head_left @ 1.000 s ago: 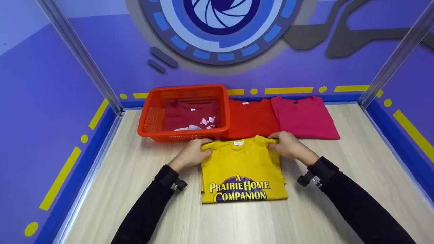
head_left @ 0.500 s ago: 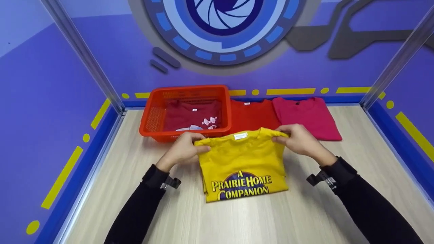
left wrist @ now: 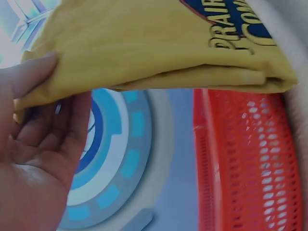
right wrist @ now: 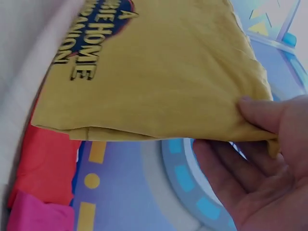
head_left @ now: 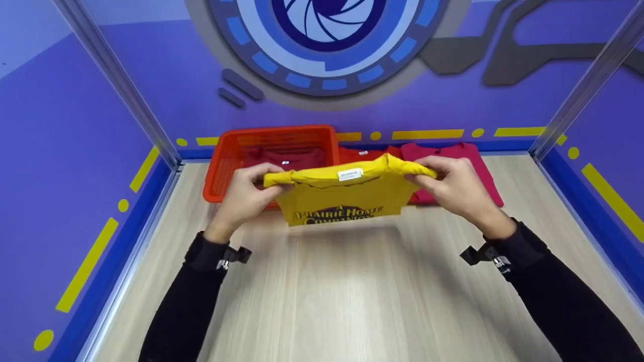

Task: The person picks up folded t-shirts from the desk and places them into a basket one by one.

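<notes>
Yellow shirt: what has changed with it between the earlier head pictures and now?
The yellow shirt rose off the table and moved forward, now hanging before the orange basket. Both hands, left and right, held it throughout. The basket, maroon shirt, red shirt and pink shirt stayed put.

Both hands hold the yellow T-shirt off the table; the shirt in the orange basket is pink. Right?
Not pink: the head view shows a maroon shirt in the orange basket. Left hand and right hand do hold the yellow T-shirt up.
</notes>
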`<state>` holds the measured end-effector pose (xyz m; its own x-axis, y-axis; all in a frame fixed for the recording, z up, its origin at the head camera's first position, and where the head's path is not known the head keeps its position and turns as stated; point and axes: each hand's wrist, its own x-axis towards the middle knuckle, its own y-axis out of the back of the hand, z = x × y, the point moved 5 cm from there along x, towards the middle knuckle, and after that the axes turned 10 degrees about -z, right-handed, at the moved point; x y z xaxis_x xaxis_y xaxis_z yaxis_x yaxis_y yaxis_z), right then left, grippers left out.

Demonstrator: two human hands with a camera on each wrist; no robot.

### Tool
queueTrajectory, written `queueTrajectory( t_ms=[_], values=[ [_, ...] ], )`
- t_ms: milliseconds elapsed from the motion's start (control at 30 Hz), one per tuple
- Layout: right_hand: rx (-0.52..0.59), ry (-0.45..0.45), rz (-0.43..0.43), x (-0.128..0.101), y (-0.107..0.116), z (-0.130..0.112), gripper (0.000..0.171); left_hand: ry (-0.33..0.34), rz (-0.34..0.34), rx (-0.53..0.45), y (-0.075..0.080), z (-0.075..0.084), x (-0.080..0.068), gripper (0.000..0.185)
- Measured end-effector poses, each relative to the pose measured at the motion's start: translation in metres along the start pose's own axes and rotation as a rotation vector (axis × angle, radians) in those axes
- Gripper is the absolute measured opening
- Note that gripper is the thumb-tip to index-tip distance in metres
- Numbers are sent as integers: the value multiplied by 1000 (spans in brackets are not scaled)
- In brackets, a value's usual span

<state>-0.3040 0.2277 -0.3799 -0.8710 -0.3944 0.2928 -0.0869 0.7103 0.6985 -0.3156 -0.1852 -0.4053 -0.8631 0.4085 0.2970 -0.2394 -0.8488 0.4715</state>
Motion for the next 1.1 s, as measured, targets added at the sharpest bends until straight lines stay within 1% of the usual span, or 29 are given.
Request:
queueTrajectory(
  t_ms=[67,133,267,333,433,533,667,733,767,833,900,1000,1100],
  values=[
    [18,22,-7,3,-5,-3,14,-21,11,-8,8,-1,-1,17],
    [37,28,-43,7,-12,-2,17,-21,8,-18,15,-5,-4,19],
    [84,27,-118,13,-32,1,21,8,15,-47,30,-19,-12,21],
    [98,35,-139,17,-41,-1,21,23,30,-71,40,-25,-16,21],
    [104,59,-154,25,-53,-10,21,38,59,-103,56,-31,-22,21],
    [107,98,-150,36,-59,-25,20,25,95,-130,74,-32,-28,20],
    [122,150,-138,53,-65,-48,20,-19,147,-167,99,-27,-34,18],
    [129,155,-136,64,-69,-55,22,-23,175,-176,111,-26,-34,20],
    [134,143,-139,71,-72,-56,23,-14,189,-173,116,-27,-33,21],
    [148,104,-151,87,-80,-54,25,24,212,-139,125,-33,-27,23],
    [161,45,-178,106,-92,-46,24,92,215,-65,132,-43,-18,25],
    [160,-42,-218,132,-109,-31,21,206,197,50,137,-59,-4,28],
    [124,-91,-242,153,-121,-20,20,298,192,143,139,-72,10,28]
  ],
)
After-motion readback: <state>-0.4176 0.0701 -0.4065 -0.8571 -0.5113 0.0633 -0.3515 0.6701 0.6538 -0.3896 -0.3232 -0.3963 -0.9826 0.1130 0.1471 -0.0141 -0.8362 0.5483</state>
